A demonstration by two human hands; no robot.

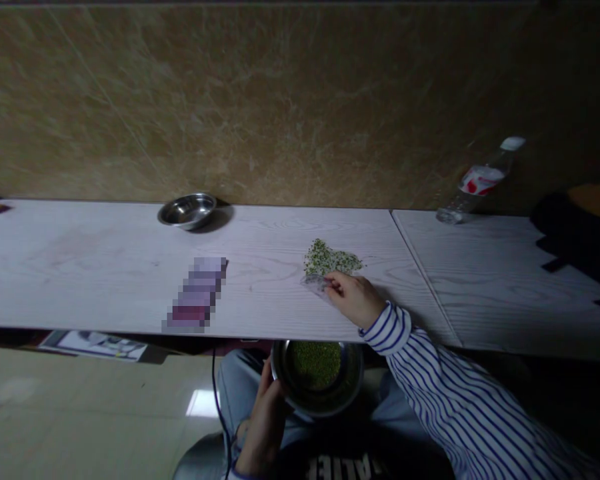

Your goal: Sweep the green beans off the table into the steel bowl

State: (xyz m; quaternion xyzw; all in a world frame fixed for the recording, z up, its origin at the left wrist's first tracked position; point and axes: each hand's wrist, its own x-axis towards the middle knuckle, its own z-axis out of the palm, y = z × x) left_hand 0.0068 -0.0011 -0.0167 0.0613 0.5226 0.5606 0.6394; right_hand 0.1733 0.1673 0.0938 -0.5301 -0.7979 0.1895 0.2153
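My left hand grips the left rim of a steel bowl, held over my lap just below the table's front edge. Small green beans, which look like mung beans, cover the bowl's bottom. On the tabletop, my right hand pinches a clear plastic piece between thumb and fingers; whether it is a bag or a stiff sheet I cannot tell. Its far edge lies against a spread-out pile of green beans mixed with white grains.
Against the wall, a second steel bowl stands at the back left. A blurred-out flat rectangular item lies on the pale wooden table. To the right, a plastic bottle stands by the wall near dark cloth. A cable hangs below.
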